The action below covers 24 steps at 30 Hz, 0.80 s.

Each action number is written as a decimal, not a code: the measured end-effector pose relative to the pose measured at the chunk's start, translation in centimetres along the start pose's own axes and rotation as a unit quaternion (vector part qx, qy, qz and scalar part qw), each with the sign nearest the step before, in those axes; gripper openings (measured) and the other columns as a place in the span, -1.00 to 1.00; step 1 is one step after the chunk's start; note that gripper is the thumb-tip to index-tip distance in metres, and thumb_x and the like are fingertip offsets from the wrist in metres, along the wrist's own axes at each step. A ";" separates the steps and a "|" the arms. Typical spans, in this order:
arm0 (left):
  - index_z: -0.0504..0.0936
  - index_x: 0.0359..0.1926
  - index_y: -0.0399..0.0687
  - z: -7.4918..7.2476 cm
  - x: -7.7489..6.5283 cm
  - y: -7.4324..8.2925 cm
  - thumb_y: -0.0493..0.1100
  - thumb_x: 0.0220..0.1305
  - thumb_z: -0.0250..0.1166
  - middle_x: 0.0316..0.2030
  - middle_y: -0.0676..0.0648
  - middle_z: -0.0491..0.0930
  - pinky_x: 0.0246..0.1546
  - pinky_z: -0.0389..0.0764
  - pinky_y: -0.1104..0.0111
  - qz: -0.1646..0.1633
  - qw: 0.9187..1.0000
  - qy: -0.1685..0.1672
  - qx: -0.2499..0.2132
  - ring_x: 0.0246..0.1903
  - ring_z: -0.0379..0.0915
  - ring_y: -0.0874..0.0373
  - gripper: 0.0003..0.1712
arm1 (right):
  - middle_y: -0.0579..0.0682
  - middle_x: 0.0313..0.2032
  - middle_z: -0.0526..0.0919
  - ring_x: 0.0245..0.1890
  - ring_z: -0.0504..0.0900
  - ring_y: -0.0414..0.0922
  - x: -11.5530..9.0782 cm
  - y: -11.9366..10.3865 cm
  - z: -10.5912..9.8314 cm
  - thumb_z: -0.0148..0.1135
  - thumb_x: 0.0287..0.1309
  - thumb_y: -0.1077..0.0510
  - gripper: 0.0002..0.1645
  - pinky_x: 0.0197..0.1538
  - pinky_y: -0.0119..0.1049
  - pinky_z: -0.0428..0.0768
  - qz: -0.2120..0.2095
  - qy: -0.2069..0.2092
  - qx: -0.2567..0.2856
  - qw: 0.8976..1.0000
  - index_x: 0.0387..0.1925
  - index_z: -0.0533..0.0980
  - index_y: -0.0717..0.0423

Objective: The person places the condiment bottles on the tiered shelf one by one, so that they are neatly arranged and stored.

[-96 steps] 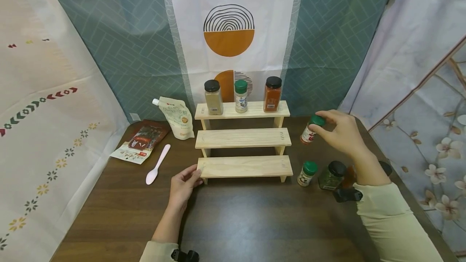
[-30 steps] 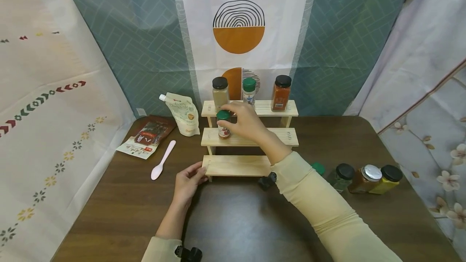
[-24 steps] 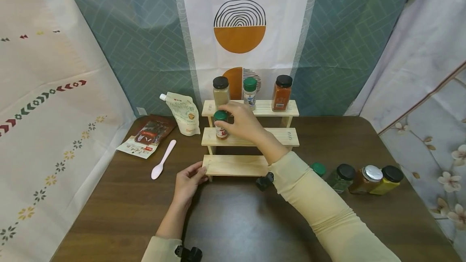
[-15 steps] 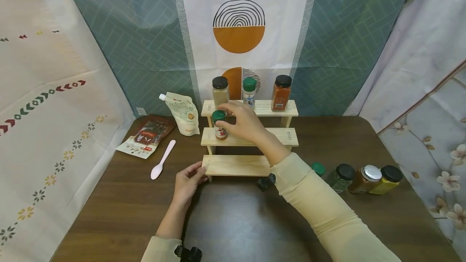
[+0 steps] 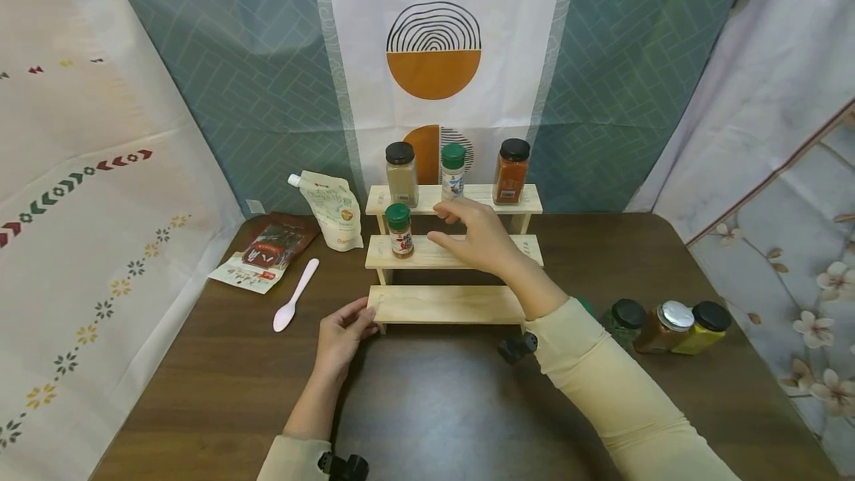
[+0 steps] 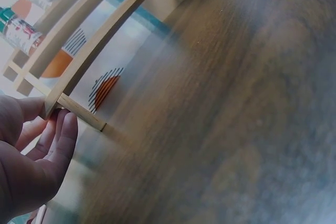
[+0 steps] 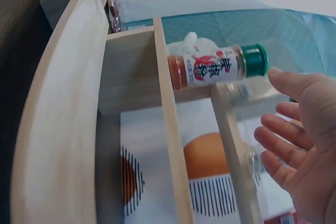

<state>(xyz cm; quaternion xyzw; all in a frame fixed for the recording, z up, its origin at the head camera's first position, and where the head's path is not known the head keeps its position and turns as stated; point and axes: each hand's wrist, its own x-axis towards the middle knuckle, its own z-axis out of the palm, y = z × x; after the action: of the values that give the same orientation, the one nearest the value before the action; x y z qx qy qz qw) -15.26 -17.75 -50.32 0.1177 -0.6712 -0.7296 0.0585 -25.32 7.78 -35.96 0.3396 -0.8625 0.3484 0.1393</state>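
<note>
A three-step wooden display rack (image 5: 447,306) stands on the brown table. My left hand (image 5: 341,334) pinches the left end of its lowest step, thumb above and fingers below in the left wrist view. A small spice jar (image 5: 401,234) with a green cap and red-and-white label stands upright at the left of the middle step. Just right of it, my right hand (image 5: 481,237) is held over that step with relaxed fingers and nothing in them. The right wrist view shows the thumb close by the green cap (image 7: 255,60), apart from it.
On the top step stand a black-capped beige jar (image 5: 401,177), a green-capped jar (image 5: 453,169) and an orange jar (image 5: 512,173). Several jars, one silver-capped (image 5: 675,316), sit at right, partly behind the sleeve. A spouted pouch (image 5: 330,212), brown packet (image 5: 270,249) and pink spoon (image 5: 296,295) lie left.
My right hand carried the green-capped spice jar from the right onto the middle step, slid it left, then let go and drew back rightward. My left hand stays on the rack.
</note>
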 end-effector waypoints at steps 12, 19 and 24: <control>0.55 0.17 -0.53 0.1 -0.1 0.0 -0.40 0.36 0.31 -0.24 -0.17 0.67 -0.27 0.75 0.39 -0.003 1.000 -0.005 0.003 -0.40 0.64 0.20 -0.59 | 0.12 -0.03 0.70 -0.07 0.65 0.02 -4.3 1.7 -1.6 0.47 0.21 0.08 -0.50 0.09 0.01 0.63 0.053 -0.010 0.018 0.998 0.13 0.60 0.20; 0.56 0.17 -0.52 0.1 -0.1 0.0 -0.39 0.36 0.31 -0.23 -0.17 0.67 -0.27 0.75 0.40 -0.001 1.000 -0.005 0.005 -0.40 0.64 0.21 -0.60 | 0.12 -0.06 0.70 -0.12 0.67 0.03 -6.2 2.5 -2.6 0.49 0.18 0.12 -0.53 0.06 0.05 0.62 0.041 -0.005 0.011 0.999 0.08 0.62 0.25; 0.56 0.17 -0.52 0.1 -0.2 0.1 -0.39 0.36 0.31 -0.23 -0.18 0.67 -0.28 0.75 0.40 -0.001 1.000 -0.006 0.003 -0.40 0.63 0.21 -0.60 | 0.13 -0.05 0.70 -0.12 0.67 0.05 -7.5 3.1 -3.3 0.49 0.18 0.12 -0.51 0.02 0.05 0.66 0.044 -0.006 -0.005 0.999 0.08 0.61 0.28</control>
<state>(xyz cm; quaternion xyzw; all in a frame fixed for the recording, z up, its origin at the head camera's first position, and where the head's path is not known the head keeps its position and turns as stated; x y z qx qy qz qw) -15.09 -17.63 -50.18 0.1143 -0.6733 -0.7285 0.0539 -21.96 15.30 -38.73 0.3033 -0.8789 0.3481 0.1200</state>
